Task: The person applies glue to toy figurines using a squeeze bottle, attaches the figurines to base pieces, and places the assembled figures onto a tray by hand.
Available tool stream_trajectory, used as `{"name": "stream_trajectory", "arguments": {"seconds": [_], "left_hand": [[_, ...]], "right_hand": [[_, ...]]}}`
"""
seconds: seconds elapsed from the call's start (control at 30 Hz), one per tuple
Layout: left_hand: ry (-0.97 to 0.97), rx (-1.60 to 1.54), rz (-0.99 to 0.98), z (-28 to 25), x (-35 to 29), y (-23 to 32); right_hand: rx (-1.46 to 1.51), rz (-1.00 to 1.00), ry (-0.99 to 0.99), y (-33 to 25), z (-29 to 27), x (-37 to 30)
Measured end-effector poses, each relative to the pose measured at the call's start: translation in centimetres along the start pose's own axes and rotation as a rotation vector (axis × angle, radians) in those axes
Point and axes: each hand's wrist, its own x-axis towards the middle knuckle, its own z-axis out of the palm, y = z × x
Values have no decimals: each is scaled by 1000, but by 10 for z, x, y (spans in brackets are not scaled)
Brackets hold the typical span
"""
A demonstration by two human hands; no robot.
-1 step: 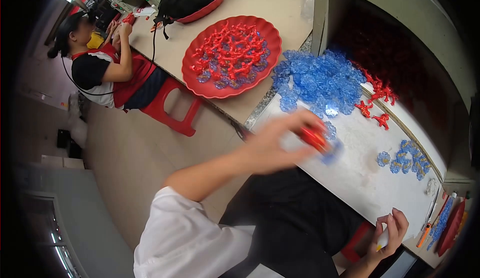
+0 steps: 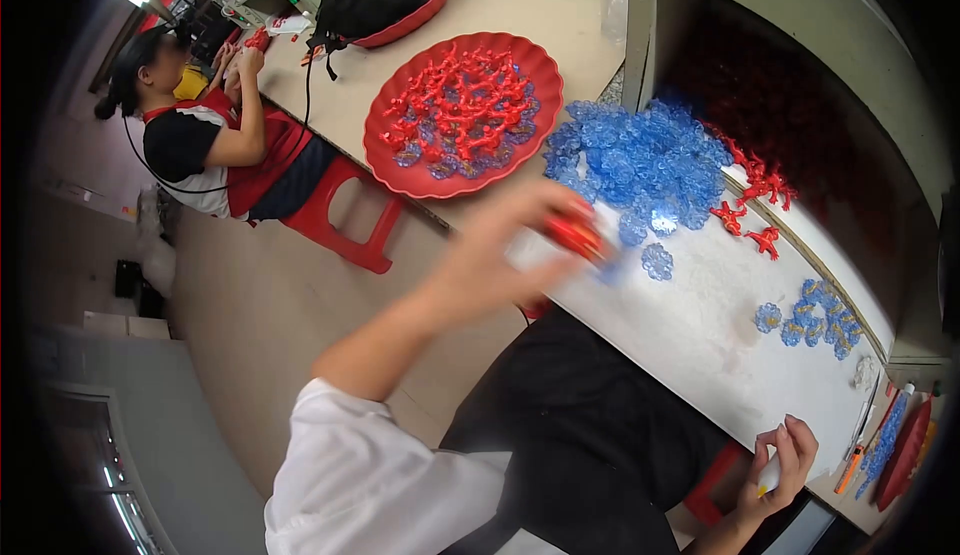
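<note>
Your left hand [image 2: 505,245] grips a red figure [image 2: 575,236], your right hand [image 2: 788,460], apart, a white tube [image 2: 768,476]; beyond the left, a red tray [image 2: 440,188] looks well filled, but many blue discs [image 2: 640,160] remain loose.

On the left counter [image 2: 570,15], figures [image 2: 465,100] lie in a tray [image 2: 548,93], with a bag [image 2: 385,3] over a bowl [image 2: 412,23] behind it. A person [image 2: 250,150] sits on a stool [image 2: 372,247] to its left. On the right counter [image 2: 700,325], a flower pile [image 2: 635,160] lies far left, a single flower [image 2: 657,262] nearer, loose figures [image 2: 768,185] to the pile's right, a flower cluster [image 2: 818,323] farther right. The left hand [image 2: 500,245] is left of the single flower; the right hand [image 2: 785,467] is left of a marker [image 2: 850,468].
</note>
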Motion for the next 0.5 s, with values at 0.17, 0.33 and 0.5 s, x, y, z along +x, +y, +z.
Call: {"name": "stream_trajectory", "arguments": {"seconds": [0.17,0.33,0.5], "left_hand": [[102,684,-209,-134,-12,22],[-158,939,-395,-163,-2,-6],[-255,1033,-410,-164,9,-22]], "right_hand": [[-27,76,-1,5,5,-2],[7,68,-8,-3,10,5],[24,90,-13,-1,6,1]]}}
